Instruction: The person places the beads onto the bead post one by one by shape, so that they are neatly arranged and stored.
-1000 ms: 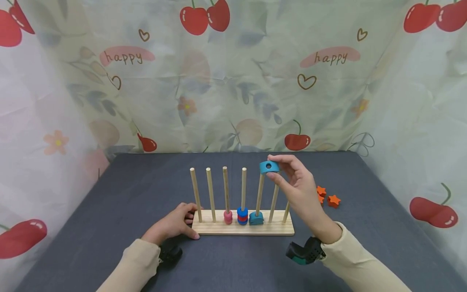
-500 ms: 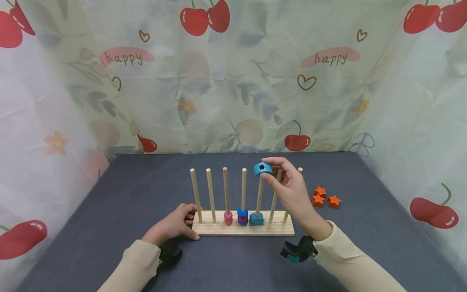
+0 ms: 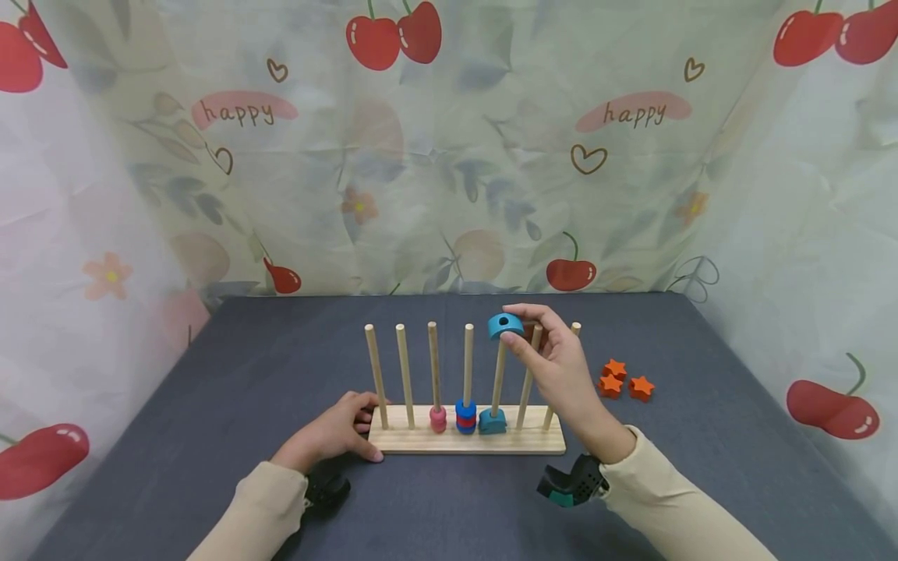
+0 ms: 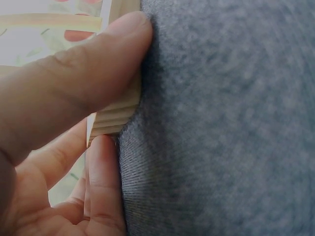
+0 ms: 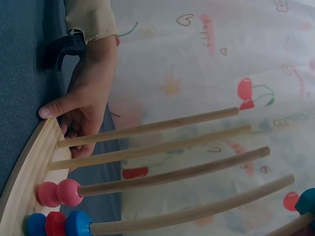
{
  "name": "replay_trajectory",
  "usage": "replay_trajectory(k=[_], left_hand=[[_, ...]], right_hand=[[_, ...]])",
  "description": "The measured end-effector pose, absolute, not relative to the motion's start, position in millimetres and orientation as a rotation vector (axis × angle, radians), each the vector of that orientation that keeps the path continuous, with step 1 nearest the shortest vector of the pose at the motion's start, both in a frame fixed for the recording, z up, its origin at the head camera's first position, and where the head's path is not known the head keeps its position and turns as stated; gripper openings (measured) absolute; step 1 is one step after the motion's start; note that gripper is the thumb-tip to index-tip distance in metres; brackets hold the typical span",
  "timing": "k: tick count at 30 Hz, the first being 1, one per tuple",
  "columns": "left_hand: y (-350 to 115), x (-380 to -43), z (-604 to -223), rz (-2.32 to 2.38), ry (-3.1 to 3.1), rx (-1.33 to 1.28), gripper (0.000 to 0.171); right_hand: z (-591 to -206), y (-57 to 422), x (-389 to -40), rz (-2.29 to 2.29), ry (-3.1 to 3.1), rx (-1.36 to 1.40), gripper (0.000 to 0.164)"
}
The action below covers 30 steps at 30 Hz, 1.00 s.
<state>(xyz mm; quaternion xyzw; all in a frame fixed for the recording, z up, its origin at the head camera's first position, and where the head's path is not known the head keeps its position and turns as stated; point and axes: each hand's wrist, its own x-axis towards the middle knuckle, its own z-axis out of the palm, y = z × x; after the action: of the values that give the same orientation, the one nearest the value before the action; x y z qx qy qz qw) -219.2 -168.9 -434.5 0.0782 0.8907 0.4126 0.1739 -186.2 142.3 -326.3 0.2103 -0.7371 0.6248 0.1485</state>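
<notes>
A wooden peg board (image 3: 466, 442) with several upright pegs stands on the dark cloth. My left hand (image 3: 339, 430) grips its left end, thumb (image 4: 98, 64) against the front edge and fingers behind and beside the corner. My right hand (image 3: 561, 358) pinches a blue arched bead (image 3: 506, 325) at the top of the fifth peg from the left. The bead hides that peg's tip, so I cannot tell whether it is threaded. A matching arched bead (image 3: 493, 421) sits at this peg's foot. Pink beads (image 5: 68, 192) are on the third peg, and blue and red beads (image 3: 466, 417) on the fourth.
Several orange star beads (image 3: 641, 388) lie on the cloth right of the board, beyond my right forearm. The first two pegs (image 3: 404, 374) and the two rightmost pegs carry no beads. A printed curtain (image 3: 449, 195) closes off the back and sides.
My right hand has moved slightly left and down with the blue arched bead, to the fifth peg's tip, and then stayed nearly still. My left hand has not moved.
</notes>
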Motion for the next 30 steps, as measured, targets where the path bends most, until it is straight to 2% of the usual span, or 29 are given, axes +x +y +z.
replay_trajectory(k=[30], left_hand=[[-169.9, -219.5, -435.2, 1.196, 2.517, 0.245, 0.072]], right_hand=[[-343.2, 143.6, -186.0, 1.789, -2.212, 0.516, 0.033]])
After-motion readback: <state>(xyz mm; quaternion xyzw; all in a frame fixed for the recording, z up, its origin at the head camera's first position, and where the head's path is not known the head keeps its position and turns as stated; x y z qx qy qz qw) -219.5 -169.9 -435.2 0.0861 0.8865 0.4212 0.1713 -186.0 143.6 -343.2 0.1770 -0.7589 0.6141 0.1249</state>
